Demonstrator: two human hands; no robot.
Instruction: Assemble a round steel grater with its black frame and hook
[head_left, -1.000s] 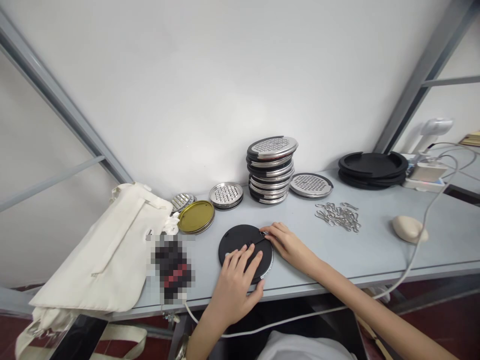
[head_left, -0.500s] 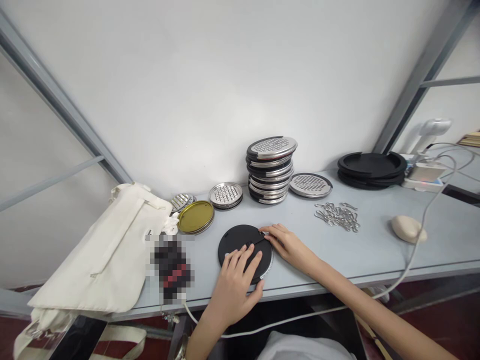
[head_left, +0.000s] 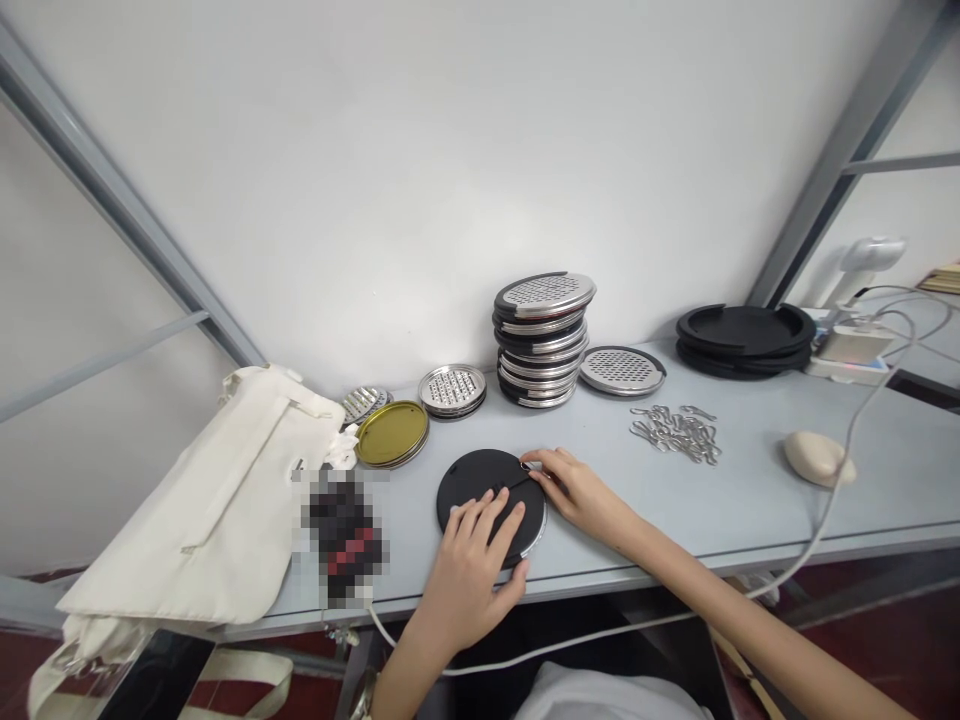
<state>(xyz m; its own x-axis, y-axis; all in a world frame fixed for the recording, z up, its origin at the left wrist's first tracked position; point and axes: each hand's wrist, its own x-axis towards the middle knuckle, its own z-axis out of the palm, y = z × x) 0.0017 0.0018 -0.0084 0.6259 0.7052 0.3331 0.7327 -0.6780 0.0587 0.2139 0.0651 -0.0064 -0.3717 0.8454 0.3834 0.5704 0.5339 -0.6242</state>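
Note:
A round black disc (head_left: 480, 480) with a silvery rim showing at its lower right lies on the table in front of me. My left hand (head_left: 480, 555) rests on its lower part, fingers spread over the top and thumb by the near edge. At the upper right edge of the disc, my right hand (head_left: 562, 485) pinches a small metal clip (head_left: 525, 466), mostly covered by the fingertips. A thin dark line runs from the disc's middle toward that pinch. Loose metal clips (head_left: 679, 434) lie in a pile to the right.
Behind the disc stands a tall stack of round graters (head_left: 541, 345), with a single grater (head_left: 622, 370) beside it. Gold discs (head_left: 391, 435), smaller grater plates (head_left: 452, 390) and a white bag (head_left: 202, 500) are leftward. Black trays (head_left: 742, 335), a beige mouse (head_left: 814, 458) and a white cable (head_left: 832, 500) lie rightward.
My right fingertips have lifted slightly at the disc's edge, and more of the small metal clip shows. My left hand and the disc stay in place.

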